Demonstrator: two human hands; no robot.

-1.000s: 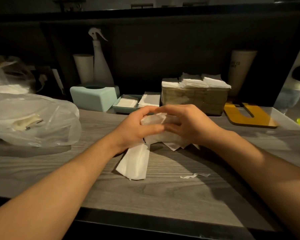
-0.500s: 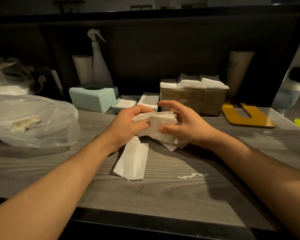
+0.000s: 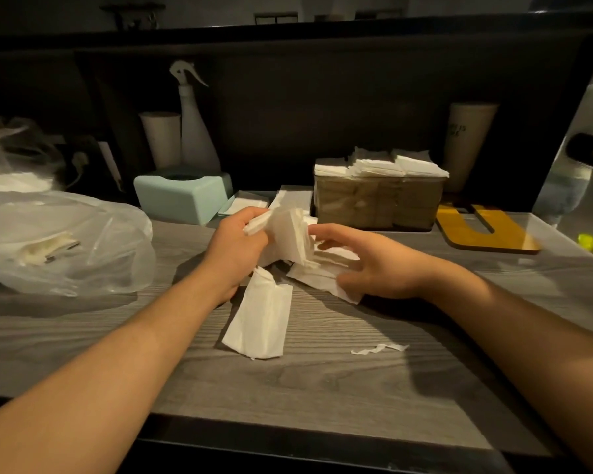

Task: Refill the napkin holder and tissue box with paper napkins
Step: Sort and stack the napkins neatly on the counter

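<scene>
Left hand (image 3: 235, 244) pinching a soft white paper napkin wad (image 3: 290, 234), right hand (image 3: 367, 265) spread loosely over flat napkins (image 3: 322, 275) on the woodgrain tabletop (image 3: 322, 371), before the overfilled rectangular napkin holder (image 3: 379, 205); mint tissue box (image 3: 182, 196) left of it.

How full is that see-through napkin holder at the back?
Full. The clear napkin holder shows napkins packed behind its wall, and white napkin stacks rise above its rim.
</scene>
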